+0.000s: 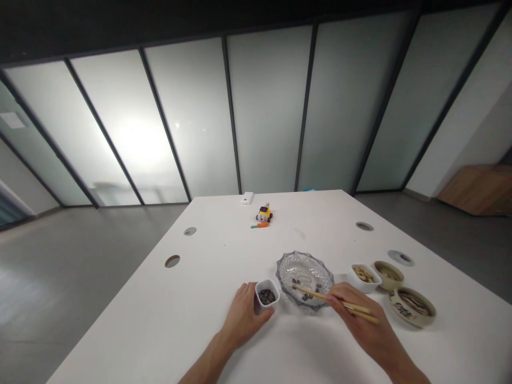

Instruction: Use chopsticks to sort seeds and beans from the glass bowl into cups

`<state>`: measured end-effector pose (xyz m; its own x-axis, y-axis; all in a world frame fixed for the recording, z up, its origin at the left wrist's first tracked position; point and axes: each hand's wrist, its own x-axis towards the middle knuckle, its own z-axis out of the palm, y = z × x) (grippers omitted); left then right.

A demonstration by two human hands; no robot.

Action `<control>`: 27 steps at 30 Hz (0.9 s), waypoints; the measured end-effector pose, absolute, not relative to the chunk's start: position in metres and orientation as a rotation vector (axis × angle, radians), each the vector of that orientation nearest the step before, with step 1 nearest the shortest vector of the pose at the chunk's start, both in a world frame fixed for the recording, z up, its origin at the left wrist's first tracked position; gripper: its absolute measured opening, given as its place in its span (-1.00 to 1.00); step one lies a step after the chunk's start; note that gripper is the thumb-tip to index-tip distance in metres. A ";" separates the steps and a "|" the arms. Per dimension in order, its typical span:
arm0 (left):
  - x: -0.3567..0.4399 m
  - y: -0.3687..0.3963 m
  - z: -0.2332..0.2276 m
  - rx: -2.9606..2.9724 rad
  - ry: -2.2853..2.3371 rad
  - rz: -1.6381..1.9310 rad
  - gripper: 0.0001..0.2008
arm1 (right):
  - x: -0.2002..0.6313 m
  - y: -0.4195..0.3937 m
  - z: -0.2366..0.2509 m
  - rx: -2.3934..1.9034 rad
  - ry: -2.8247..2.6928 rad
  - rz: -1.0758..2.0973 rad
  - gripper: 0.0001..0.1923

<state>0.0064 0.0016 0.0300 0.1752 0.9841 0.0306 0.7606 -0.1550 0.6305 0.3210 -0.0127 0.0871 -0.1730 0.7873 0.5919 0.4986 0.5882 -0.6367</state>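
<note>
My left hand (242,316) grips a small white square cup (266,293) filled with dark seeds, near the table's front. To its right stands a clear glass dish (305,273) with a scalloped rim and a few dark seeds inside. My right hand (362,320) holds a pair of wooden chopsticks (335,303); their tips reach into the dish, close to the seeds.
Right of the dish stand a white square cup of peanuts (364,276), a small beige bowl (388,274) and a patterned bowl (412,306). A yellow toy (264,214), an orange piece (261,225) and a white device (247,198) lie far back. The white table (208,298) has round cable holes (172,261).
</note>
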 end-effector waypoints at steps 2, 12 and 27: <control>0.006 0.002 0.030 1.987 1.639 0.618 -0.72 | 0.320 -0.012 0.088 -1.056 -1.821 0.384 -0.60; 0.008 0.001 0.034 1.979 1.635 0.625 -0.71 | 0.309 -0.016 0.097 -1.069 -1.826 0.452 -0.51; 0.007 0.002 0.031 2.001 1.636 0.624 -0.73 | 0.313 -0.013 0.096 -1.132 -1.788 0.346 -0.43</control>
